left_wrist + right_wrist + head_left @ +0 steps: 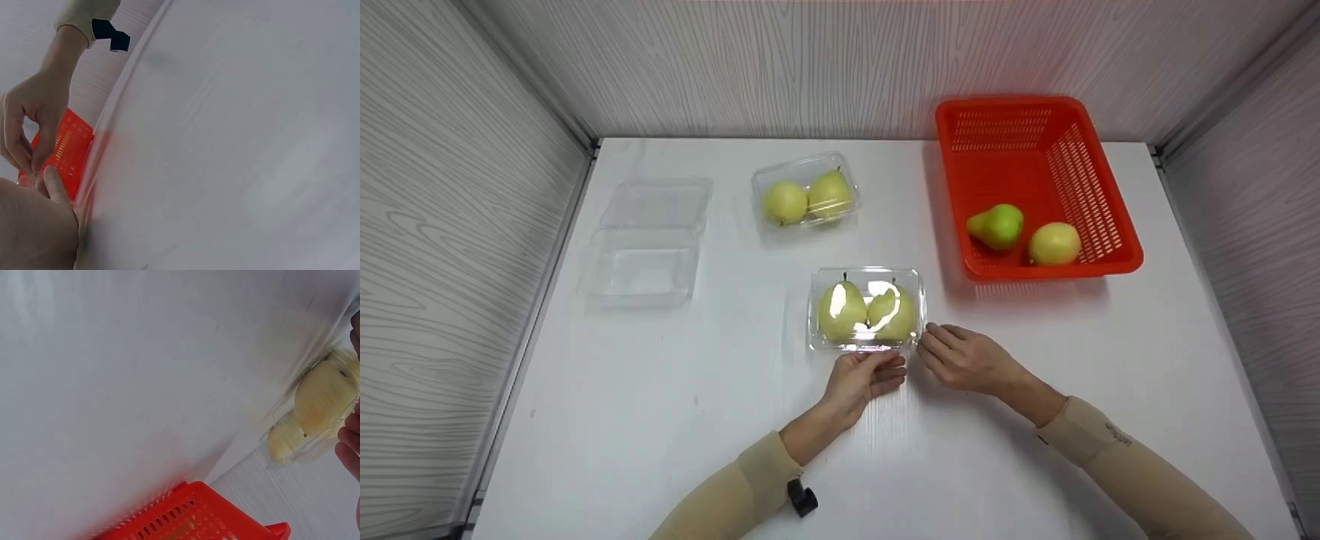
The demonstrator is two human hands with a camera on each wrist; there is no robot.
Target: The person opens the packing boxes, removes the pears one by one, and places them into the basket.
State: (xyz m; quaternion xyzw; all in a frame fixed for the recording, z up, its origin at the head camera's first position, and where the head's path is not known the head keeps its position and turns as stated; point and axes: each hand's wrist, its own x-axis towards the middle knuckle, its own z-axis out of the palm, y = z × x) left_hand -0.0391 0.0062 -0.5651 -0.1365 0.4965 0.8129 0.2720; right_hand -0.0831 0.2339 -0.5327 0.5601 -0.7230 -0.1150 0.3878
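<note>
- At ten o'clock from the near box, an open clear box [645,274] lies with its lid folded back towards the wall, probably so its hollow can be reached from the front.
- At eleven o'clock, a far box [780,176] holds two pale fruits [830,196], seemingly parked out of the hands' way.
- At the centre of the clock, the near box [814,315] sits flat with its lid over two pears [842,311] lying side by side, an arrangement that likely suits its shape.
- At six o'clock, the left hand [862,382] appears to pinch the near rim, thumb and fingers together.
- At four o'clock, the right hand [964,360] pinches the near right corner; gripping two points probably steadies the box and brings its edges together.
- At two o'clock, the red basket [951,172] holds a green pear [999,226] and a rounder pale fruit [1054,244] near its front wall, apparently within easy reach.
- Open bench [720,405] spreads from seven to nine o'clock; towards two, the basket's raised rim narrows the room.
</note>
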